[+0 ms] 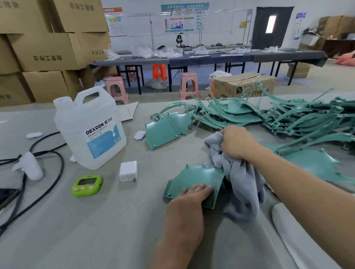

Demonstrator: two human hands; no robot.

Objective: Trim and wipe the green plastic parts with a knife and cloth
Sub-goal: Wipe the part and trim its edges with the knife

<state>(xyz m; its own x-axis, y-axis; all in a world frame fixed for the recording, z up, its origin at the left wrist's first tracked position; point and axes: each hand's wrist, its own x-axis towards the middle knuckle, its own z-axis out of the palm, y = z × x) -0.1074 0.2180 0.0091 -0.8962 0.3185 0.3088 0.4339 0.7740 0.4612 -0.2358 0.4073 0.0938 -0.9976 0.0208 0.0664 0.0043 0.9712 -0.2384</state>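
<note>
**Item under work.** One green plastic part (pixel 193 178), a curved panel with raised edge walls, lies on the worktop (pixel 95 233) directly in front of the person, at about 5 o'clock in the view.

**Left hand** (pixel 191 195). It rests on the panel's near edge, with the fingers extended and flat on the upper face and the thumb out of sight. The grip is wide, pressing rather than clasping. Judged purpose: to pin the light panel so it does not slide while being rubbed. The forearm enters from 6 o'clock, wrist low and palm down.

**Right hand** (pixel 238 142). The fingers are curled round a bunched grey cloth (pixel 242 184), so the grip is closed on it. The cloth touches the panel's far right corner, at 2 o'clock from the left hand. Its loose end hangs down to the worktop just beside the panel. The forearm enters from 4 o'clock, knuckles up, with the fist above that corner. Judged step: wiping, not trimming. No knife is seen.

**Stock.**
- A tangled pile of green parts (pixel 296 116) lies at 2 o'clock, near the right arm, and is probably awaiting work.
- Flat green panels (pixel 162 131) lie at 12 o'clock, apart from the panel in hand. Whether they are finished cannot be told.

**Other.**
- A DEXCON jug (pixel 91 129) stands at 10 o'clock and is likely the wiping fluid.
- A green timer (pixel 87 185) and a white charger (pixel 129 170) lie at 9 o'clock.
</note>
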